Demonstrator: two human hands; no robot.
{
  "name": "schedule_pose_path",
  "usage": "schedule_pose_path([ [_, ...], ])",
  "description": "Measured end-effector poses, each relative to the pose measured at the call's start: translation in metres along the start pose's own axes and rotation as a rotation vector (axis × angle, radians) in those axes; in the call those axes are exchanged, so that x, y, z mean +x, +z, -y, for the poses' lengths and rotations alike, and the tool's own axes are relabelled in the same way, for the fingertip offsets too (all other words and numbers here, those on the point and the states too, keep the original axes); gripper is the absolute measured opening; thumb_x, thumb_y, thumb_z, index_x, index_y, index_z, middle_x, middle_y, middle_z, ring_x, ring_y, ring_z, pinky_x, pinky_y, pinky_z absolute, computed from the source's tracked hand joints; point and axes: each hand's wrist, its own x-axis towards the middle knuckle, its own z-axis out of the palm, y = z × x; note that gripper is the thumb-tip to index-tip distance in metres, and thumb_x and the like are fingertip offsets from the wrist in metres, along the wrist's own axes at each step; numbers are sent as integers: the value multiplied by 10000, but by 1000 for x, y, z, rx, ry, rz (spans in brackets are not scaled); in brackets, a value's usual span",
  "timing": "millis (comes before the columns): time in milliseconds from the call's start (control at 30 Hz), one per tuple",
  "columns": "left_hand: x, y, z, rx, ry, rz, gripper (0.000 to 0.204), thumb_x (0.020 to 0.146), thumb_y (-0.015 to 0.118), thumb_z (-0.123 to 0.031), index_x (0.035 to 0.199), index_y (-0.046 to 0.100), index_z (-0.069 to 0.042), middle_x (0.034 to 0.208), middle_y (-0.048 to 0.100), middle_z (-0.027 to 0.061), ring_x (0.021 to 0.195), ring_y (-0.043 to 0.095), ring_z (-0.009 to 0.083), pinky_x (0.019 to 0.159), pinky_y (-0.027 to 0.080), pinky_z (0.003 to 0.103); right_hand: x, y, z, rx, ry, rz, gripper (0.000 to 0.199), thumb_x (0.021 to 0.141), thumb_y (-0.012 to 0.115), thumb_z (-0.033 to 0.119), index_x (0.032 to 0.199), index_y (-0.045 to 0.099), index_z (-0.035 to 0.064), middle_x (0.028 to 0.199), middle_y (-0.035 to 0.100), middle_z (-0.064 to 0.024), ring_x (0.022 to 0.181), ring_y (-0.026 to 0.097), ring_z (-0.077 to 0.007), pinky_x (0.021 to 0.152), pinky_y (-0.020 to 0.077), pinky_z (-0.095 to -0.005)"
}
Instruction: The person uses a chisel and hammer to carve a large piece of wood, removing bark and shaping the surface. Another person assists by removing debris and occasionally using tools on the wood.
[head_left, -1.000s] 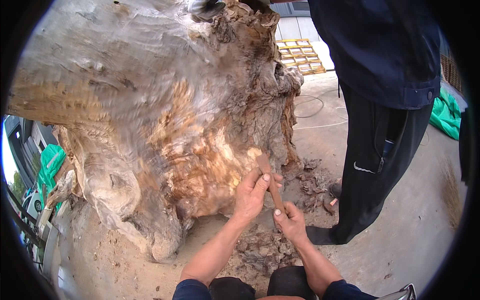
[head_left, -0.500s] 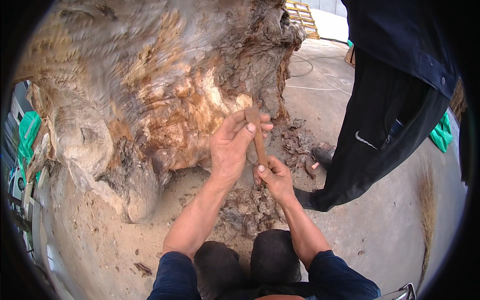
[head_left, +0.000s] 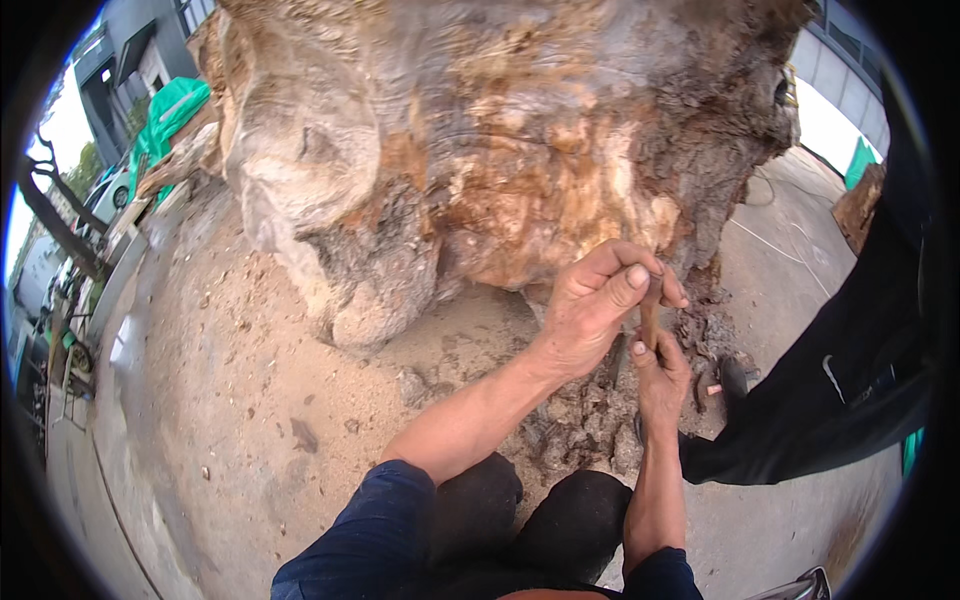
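Slim rusty-brown bar-shaped tool point(head_left: 650, 318) is sitting in front of a huge gnarled brown-grey stump point(head_left: 500, 160), left hand point(head_left: 593, 303) pinching its upper end, right hand point(head_left: 663, 382) gripping lower, and the wood's looking only partly stripped, rough dark bark point(head_left: 728, 120) still clinging at right.

Head fisheye view, downward onto the nearby hands point(head_left: 592, 308).

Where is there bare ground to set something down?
Ground left of the left forearm, below the stump, bar scattered chips; also right of the right forearm, below the other person's trouser leg. Bark debris crowds beneath the hands.
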Motion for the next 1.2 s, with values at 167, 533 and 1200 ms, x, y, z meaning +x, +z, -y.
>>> schedule_pose_path([
  [167,-32,-17,-27,14,18,-142,179,1062,625,-221,1071,642,-43,983,700,116,942,682,234,843,576,398,-16,23,-25,51,-1,157,227,992,724,126,1162,678,-17,964,610,3,863,526,-99,795,455,-254],
  [533,-59,-35,-23,305,-34,-86,193,999,692,-108,1165,644,-23,1227,712,192,1288,629,350,1101,504,506,15,57,-42,33,-138,184,386,962,643,-103,1314,699,44,1143,745,-76,1039,682,-158,900,544,-303],
  [1200,-69,-35,-18,387,-109,-360,486,977,692,-4,1439,540,-20,1486,578,157,1376,558,263,1127,484,405,17,50,-20,-1,24,134,137,992,707,68,1118,716,14,906,684,-34,821,647,-171,753,549,-315],
])
